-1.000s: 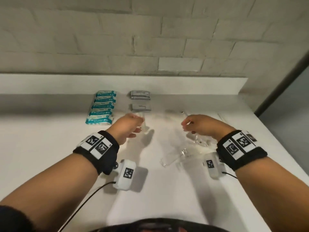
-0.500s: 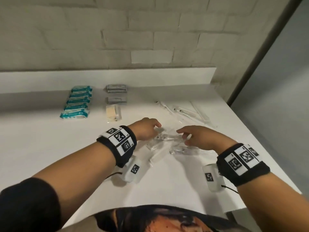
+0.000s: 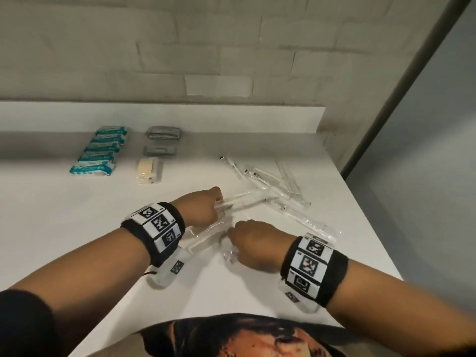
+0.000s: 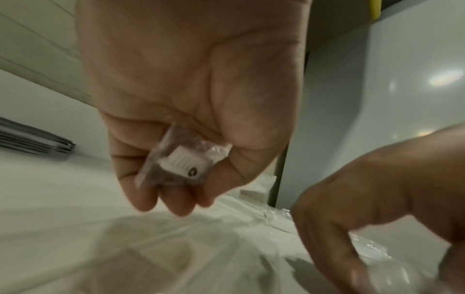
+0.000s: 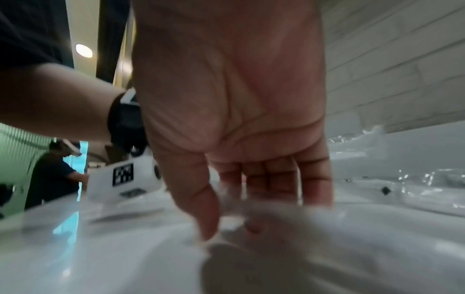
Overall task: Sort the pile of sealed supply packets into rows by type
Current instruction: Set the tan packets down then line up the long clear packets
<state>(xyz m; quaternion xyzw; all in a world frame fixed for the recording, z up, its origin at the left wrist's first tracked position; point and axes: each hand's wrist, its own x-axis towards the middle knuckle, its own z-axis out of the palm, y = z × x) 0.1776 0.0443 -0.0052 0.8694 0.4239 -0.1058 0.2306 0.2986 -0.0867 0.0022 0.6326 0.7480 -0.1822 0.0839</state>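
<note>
A loose pile of long clear packets (image 3: pixel 270 194) with toothbrushes and similar items lies at the right of the white table (image 3: pixel 64 228). My left hand (image 3: pixel 219 202) grips one clear toothbrush packet (image 3: pixel 242 202) at its end. In the left wrist view my curled fingers (image 4: pixel 151 199) wrap its bristle head (image 4: pixel 181 163). My right hand (image 3: pixel 231 234) is just in front of it, thumb and fingers pinching another clear packet (image 3: pixel 229 253) that lies on the table. The right wrist view shows its fingertips (image 5: pixel 211 228) on the crinkled film (image 5: pixel 327 238).
At the back left, several teal packets (image 3: pixel 100 150) form a row. Beside them lie grey packets (image 3: pixel 162 140) with a beige packet (image 3: pixel 149 168) in front. A raised ledge (image 3: pixel 180 117) and a brick wall stand behind. The table's right edge (image 3: pixel 360 202) is close to the pile.
My left hand has left the beige packet beside the grey row, come to the clear pile and gripped a toothbrush packet. My right hand has shifted nearer and pinched another packet.
</note>
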